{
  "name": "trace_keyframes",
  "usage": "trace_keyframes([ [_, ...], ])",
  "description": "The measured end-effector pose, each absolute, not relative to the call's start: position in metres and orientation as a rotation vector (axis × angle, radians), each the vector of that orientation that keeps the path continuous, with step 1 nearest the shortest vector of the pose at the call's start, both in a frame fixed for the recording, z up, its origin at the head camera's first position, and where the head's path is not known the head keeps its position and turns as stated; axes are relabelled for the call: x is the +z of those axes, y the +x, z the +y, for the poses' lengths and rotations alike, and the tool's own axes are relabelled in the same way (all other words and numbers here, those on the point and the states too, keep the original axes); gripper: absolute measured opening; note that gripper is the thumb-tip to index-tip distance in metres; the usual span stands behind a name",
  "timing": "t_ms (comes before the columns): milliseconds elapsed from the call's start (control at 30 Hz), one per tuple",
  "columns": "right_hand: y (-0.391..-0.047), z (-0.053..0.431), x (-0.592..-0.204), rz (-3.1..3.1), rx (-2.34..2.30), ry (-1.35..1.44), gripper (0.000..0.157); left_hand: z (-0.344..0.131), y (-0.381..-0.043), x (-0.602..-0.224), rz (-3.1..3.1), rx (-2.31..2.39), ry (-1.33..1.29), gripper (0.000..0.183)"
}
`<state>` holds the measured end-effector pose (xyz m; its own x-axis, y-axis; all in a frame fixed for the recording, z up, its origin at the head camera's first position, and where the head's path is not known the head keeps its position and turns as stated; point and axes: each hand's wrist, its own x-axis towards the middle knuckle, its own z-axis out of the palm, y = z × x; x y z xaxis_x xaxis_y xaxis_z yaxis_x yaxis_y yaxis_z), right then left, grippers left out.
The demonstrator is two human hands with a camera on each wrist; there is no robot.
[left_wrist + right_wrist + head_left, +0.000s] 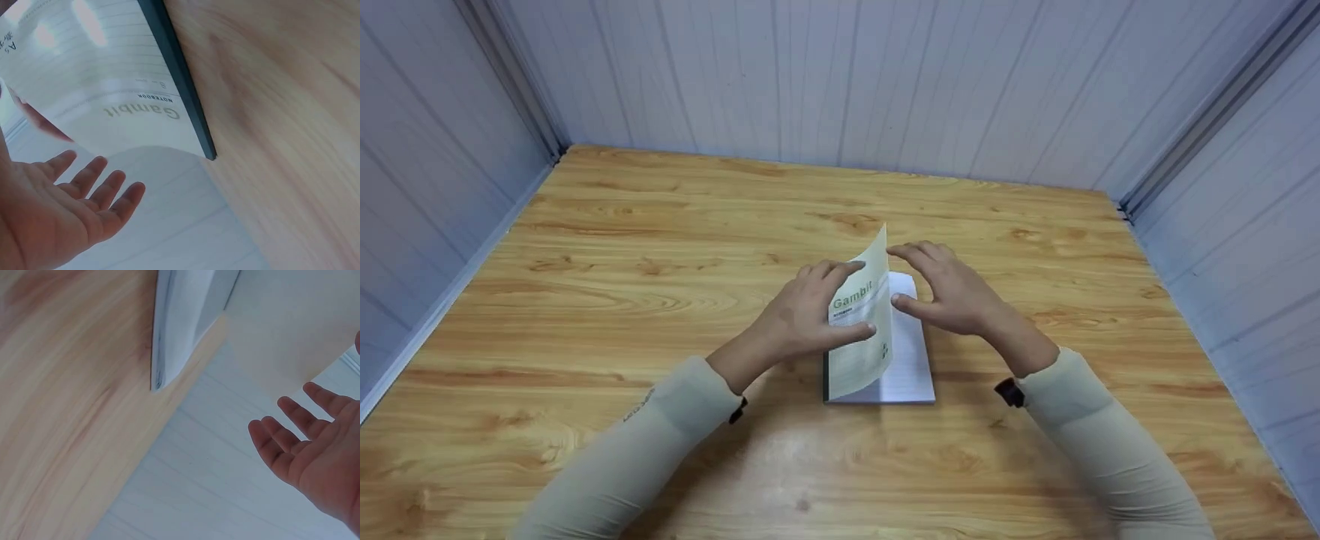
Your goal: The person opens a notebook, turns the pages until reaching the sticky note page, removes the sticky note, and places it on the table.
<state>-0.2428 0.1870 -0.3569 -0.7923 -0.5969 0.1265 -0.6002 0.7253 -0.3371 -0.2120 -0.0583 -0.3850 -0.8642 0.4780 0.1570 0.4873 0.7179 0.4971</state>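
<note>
A notebook [912,364] lies on the table with its pale cover [855,352] standing half raised, "Gambit" printed on it. The cover curves up from a dark spine [179,73] on the left, and white lined paper shows beneath. On the printed side is my left hand [810,311], fingers spread and loosely bent, pinching nothing. My right hand [956,296] hovers over the page side, fingertips close to the cover's free edge; whether they touch it I cannot tell. In the right wrist view its fingers [278,439] are extended beside the cover's pale inner face.
The wood-grain table [660,225] extends around the notebook on all sides. Pale panelled walls [810,82] border it at the back, left and right. Both forearms reach in from the front edge.
</note>
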Motion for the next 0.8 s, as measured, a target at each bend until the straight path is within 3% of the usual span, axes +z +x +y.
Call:
trace_keyframes([
  [500,-0.244,0.168,-0.359,-2.858,0.572,1.081,0.071,-0.056,-0.209,-0.382,-2.811,-0.988,-0.825,0.082],
  [800,-0.258,0.177,-0.370,-3.009,0.474,0.877,0.062,-0.072,-0.209,-0.384,-2.609,-1.722,-0.666,0.056],
])
